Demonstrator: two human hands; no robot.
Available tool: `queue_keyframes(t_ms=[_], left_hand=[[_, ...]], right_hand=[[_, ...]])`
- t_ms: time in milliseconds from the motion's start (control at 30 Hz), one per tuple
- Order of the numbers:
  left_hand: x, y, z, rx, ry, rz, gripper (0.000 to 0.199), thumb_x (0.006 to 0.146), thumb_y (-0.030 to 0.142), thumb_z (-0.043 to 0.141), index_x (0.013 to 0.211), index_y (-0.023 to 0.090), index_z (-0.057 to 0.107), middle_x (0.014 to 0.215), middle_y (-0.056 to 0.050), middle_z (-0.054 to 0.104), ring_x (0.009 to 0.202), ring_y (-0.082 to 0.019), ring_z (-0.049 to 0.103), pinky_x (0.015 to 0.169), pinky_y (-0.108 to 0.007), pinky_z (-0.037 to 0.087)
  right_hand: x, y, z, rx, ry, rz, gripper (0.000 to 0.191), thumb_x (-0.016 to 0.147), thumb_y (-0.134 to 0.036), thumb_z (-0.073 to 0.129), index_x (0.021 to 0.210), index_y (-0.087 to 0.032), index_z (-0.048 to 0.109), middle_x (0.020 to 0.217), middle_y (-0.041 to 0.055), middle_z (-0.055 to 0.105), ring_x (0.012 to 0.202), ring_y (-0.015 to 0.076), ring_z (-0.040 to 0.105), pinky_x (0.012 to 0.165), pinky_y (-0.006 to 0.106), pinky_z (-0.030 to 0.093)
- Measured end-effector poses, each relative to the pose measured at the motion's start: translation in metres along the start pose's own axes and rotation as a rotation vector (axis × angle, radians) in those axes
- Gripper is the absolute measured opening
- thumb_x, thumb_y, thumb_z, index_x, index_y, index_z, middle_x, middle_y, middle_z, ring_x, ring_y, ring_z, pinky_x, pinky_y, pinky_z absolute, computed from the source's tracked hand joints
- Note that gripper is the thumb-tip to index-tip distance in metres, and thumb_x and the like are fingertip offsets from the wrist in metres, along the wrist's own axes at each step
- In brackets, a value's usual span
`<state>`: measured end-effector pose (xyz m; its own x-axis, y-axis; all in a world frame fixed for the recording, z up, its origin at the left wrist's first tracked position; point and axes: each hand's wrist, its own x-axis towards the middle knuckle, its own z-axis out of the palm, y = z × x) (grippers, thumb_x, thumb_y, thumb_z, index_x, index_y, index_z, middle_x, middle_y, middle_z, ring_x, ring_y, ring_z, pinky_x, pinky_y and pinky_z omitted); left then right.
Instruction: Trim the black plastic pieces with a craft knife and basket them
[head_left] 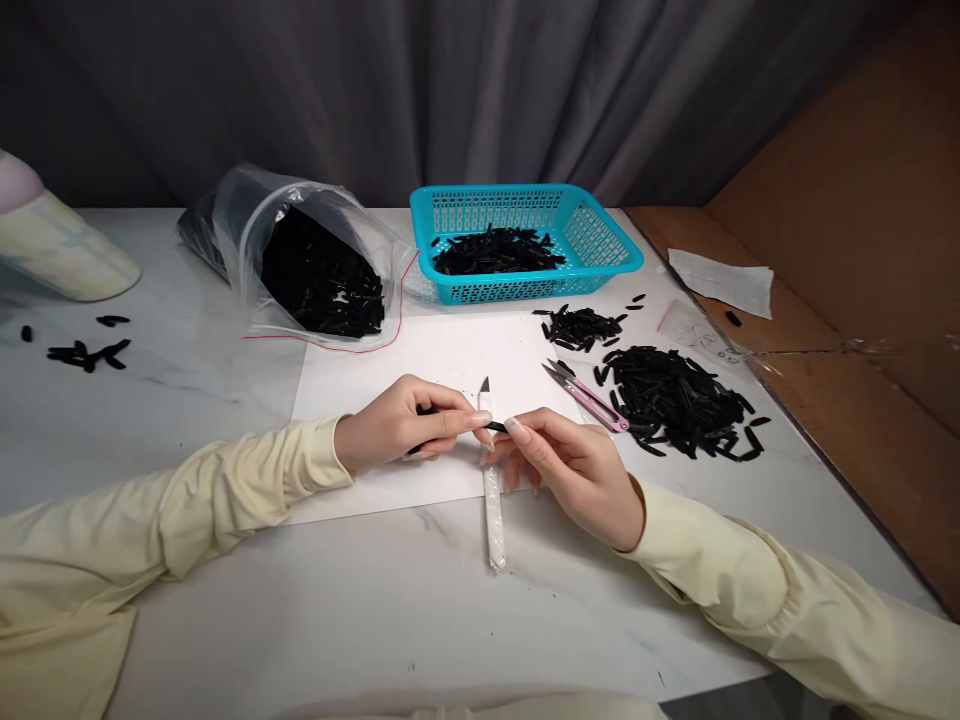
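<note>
My left hand (397, 430) and my right hand (574, 465) meet over a white sheet of paper (442, 350), both pinching one small black plastic piece (495, 427) between their fingertips. A white craft knife (492, 500) lies on the table under the hands, blade pointing away from me. Pink thread snips (589, 397) lie just right of the hands. Beyond them sits a heap of black pieces (679, 400), with a smaller heap (581, 326) behind it.
A turquoise basket (600, 235) holding black pieces stands at the back. An open clear bag (315, 265) of black pieces lies at the back left. Loose pieces (86, 352) are scattered far left. Another person's sleeve (52, 245) rests at the left edge. Brown cardboard (847, 330) borders the right.
</note>
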<state>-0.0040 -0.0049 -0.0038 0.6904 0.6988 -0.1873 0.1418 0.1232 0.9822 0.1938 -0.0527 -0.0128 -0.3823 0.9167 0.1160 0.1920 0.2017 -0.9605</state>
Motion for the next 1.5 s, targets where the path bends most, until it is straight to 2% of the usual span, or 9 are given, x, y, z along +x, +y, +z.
queue_keyframes(t_ms=[500,900,1500], left_hand=[[0.0007,0.0002,0.0002,-0.011,-0.035,-0.013,0.035,0.086,0.038,0.049,0.078,0.009,0.067,0.038,0.007,0.036,0.035,-0.004,0.026,0.038,-0.020,0.023],[0.0003,0.0002,-0.0010,-0.014,-0.043,-0.020,0.034,0.086,0.036,0.050,0.087,0.008,0.069,0.040,0.007,0.036,0.037,-0.004,0.025,0.038,-0.020,0.023],[0.0006,0.0004,-0.0005,-0.015,-0.018,-0.018,0.030,0.086,0.032,0.050,0.078,0.009,0.068,0.039,0.007,0.037,0.036,-0.004,0.026,0.038,-0.020,0.024]], right_hand=[[0.0005,0.0001,0.0007,-0.009,-0.019,0.018,0.025,0.094,-0.030,0.039,0.083,-0.016,0.057,0.077,0.0044,0.067,0.054,0.0086,0.060,0.047,0.020,0.046],[0.0014,-0.0019,-0.0001,-0.006,0.020,-0.005,0.021,0.092,-0.029,0.043,0.083,-0.017,0.058,0.075,0.0034,0.068,0.052,0.0090,0.059,0.047,0.021,0.047],[0.0007,0.0000,0.0001,-0.038,-0.005,-0.024,0.019,0.090,-0.024,0.046,0.084,-0.015,0.062,0.072,0.0032,0.068,0.051,0.0078,0.058,0.046,0.019,0.046]])
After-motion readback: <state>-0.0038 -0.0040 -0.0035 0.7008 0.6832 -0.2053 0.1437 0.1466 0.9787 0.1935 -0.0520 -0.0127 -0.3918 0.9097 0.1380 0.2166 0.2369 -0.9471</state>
